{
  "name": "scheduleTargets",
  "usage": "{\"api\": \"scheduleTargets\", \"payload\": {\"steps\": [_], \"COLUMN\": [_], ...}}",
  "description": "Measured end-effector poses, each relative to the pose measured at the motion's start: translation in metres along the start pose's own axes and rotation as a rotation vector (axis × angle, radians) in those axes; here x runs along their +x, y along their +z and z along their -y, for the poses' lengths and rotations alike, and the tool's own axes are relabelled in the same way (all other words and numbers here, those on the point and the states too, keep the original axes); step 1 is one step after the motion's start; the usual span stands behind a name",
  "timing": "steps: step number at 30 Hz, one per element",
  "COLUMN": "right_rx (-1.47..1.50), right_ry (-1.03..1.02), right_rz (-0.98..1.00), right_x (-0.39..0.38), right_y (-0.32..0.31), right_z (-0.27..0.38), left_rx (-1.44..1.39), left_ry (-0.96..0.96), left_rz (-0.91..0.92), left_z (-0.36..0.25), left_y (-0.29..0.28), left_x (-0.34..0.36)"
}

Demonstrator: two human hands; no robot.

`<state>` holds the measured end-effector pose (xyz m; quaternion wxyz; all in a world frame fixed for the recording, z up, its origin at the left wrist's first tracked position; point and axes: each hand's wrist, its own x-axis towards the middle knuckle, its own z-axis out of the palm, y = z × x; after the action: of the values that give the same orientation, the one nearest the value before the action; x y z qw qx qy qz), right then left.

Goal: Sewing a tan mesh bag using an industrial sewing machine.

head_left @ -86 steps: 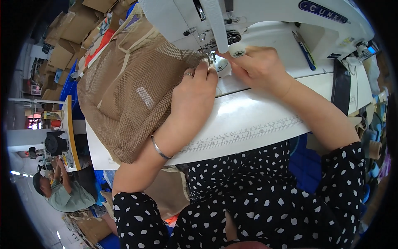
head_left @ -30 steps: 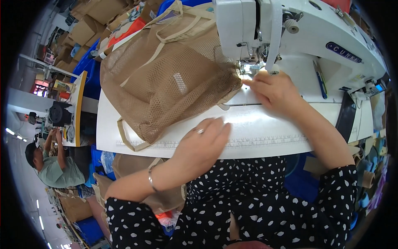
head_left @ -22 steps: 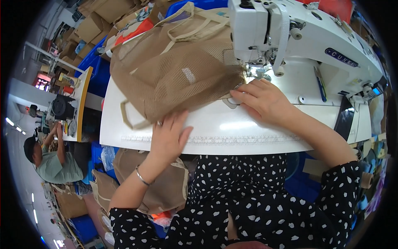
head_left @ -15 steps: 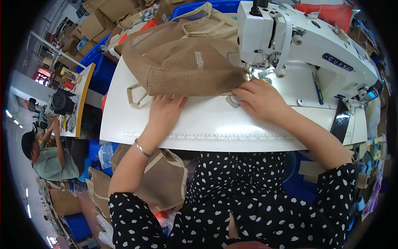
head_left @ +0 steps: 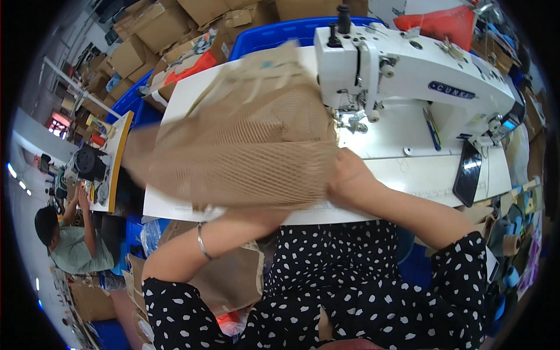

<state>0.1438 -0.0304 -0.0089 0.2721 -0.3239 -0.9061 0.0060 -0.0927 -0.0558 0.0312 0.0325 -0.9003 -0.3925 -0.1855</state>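
A brown mesh bag (head_left: 245, 151) with beige trim and straps is lifted over the front of the white sewing table (head_left: 382, 172), blurred by motion. My right hand (head_left: 350, 179) grips its right edge, the fingers partly hidden behind the mesh. Beneath the bag's lower edge, my left hand (head_left: 265, 217) reaches in; its fingers are covered by the fabric. Just beyond the bag's right end stands the white sewing machine (head_left: 373, 81), its needle and presser foot area (head_left: 353, 121) close to the bag's edge.
On the table lie thread snips (head_left: 432, 129), a small white bobbin (head_left: 408, 151) and a black phone (head_left: 468, 174). Another mesh bag (head_left: 230, 277) hangs below the table's front. A blue bin (head_left: 291, 30) and cardboard boxes stand behind. At far left a person (head_left: 76, 239) works at another table.
The mesh bag has come up off the table and toward me, swinging left, away from the needle area. Both hands have moved nearer me. My left hand has gone under the bag.
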Motion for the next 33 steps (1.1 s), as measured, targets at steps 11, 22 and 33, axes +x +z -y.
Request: {"api": "scheduleTargets", "payload": {"steps": [11,22,33], "right_rx": [-0.107,-0.071,0.014], "right_ry": [-0.292,-0.47,-0.441], "right_rz": [0.149,0.052,-0.099], "right_x": [-0.027,-0.023,-0.028], "right_y": [-0.039,-0.051,-0.049], "right_z": [-0.017,-0.026,-0.031], "left_rx": [0.12,-0.103,0.043], "left_ry": [-0.259,0.194,0.086], "left_rz": [0.053,0.153,0.146], "left_z": [0.042,-0.001,-0.009], "left_y": [-0.026,0.012,0.031], "left_x": [0.071,0.076,0.077]}}
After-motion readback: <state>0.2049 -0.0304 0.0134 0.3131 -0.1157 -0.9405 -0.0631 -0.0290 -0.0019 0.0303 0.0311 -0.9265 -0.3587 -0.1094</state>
